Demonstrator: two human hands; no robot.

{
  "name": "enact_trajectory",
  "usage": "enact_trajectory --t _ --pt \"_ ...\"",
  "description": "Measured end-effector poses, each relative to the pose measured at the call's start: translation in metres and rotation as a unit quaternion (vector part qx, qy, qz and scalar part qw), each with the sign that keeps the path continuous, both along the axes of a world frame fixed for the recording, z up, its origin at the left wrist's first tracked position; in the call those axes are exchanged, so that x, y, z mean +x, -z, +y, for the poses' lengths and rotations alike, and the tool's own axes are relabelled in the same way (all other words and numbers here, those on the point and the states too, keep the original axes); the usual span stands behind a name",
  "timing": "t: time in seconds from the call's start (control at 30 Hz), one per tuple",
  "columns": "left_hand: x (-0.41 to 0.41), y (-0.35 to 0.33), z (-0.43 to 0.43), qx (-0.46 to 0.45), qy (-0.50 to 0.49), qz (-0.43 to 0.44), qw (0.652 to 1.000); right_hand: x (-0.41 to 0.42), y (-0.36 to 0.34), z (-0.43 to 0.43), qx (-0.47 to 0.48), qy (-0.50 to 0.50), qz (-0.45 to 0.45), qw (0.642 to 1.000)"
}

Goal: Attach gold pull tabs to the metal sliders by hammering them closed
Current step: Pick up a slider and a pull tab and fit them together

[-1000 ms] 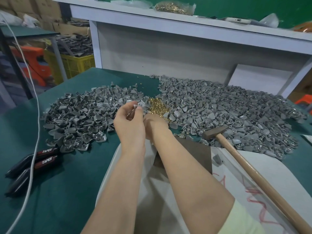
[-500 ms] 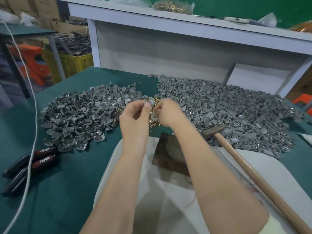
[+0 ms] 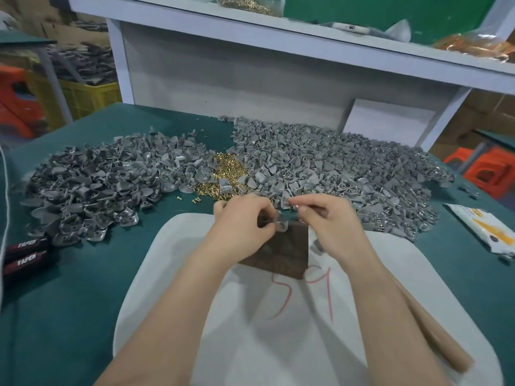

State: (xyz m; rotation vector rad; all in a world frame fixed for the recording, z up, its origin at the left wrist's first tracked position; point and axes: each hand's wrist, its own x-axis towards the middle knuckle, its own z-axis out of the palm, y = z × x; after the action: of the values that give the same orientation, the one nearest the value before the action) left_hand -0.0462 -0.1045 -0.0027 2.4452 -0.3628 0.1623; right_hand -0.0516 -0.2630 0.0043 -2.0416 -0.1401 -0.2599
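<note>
My left hand (image 3: pixel 245 222) pinches a grey metal slider (image 3: pixel 280 224) and holds it over the far edge of a dark metal block (image 3: pixel 281 253). My right hand (image 3: pixel 324 218) is just to its right with fingertips pinched together; something small seems to be between them, too small to make out. A small heap of gold tabs (image 3: pixel 225 174) lies beyond the hands, between a left pile of grey sliders (image 3: pixel 94 185) and a larger right pile of grey sliders (image 3: pixel 334 168). The wooden hammer handle (image 3: pixel 434 332) lies under my right forearm; its head is hidden.
The block rests on a white board (image 3: pixel 278 344) marked in red, on a green tabletop (image 3: pixel 69 288). Black tool handles (image 3: pixel 25 253) and a white cable (image 3: pixel 5 190) lie at the left, a printed packet (image 3: pixel 485 227) at the right. A white shelf (image 3: pixel 278 43) rises behind.
Both hands have pulled back from the gold heap toward me and now sit over the dark block. The left hand still holds a slider; the view has tilted down.
</note>
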Motion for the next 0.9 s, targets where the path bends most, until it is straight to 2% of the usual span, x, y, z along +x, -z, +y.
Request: enact_trajectory --t 0.17,0.3,0.43,0.6,0.7,0.83,0.9 --pt "0.002 -0.001 0.001 -0.051 0.011 -0.033 0.998 0.001 0.010 0.013 -0.032 -0.005 -0.049 0.998" --pt "0.000 -0.005 -0.001 -0.077 0.031 -0.074 0.994 0.001 0.011 0.018 0.022 -0.008 -0.055 0.998" --pt "-0.001 -0.008 -0.001 -0.094 0.018 -0.101 0.990 0.003 0.009 0.018 0.111 -0.004 -0.009 0.994" --pt "-0.002 -0.006 -0.002 -0.109 0.025 -0.120 0.986 0.003 0.009 0.016 0.116 0.006 -0.018 0.993" --pt "0.001 -0.004 0.001 -0.104 0.014 -0.098 0.990 0.003 0.009 0.011 0.052 0.040 -0.049 0.997" --pt "0.005 0.000 0.007 -0.041 0.025 -0.017 0.999 -0.001 0.012 0.006 -0.147 0.048 -0.051 0.987" --pt "0.003 0.000 0.005 0.007 0.033 -0.009 0.999 -0.003 0.013 0.007 -0.199 0.030 -0.049 0.978"
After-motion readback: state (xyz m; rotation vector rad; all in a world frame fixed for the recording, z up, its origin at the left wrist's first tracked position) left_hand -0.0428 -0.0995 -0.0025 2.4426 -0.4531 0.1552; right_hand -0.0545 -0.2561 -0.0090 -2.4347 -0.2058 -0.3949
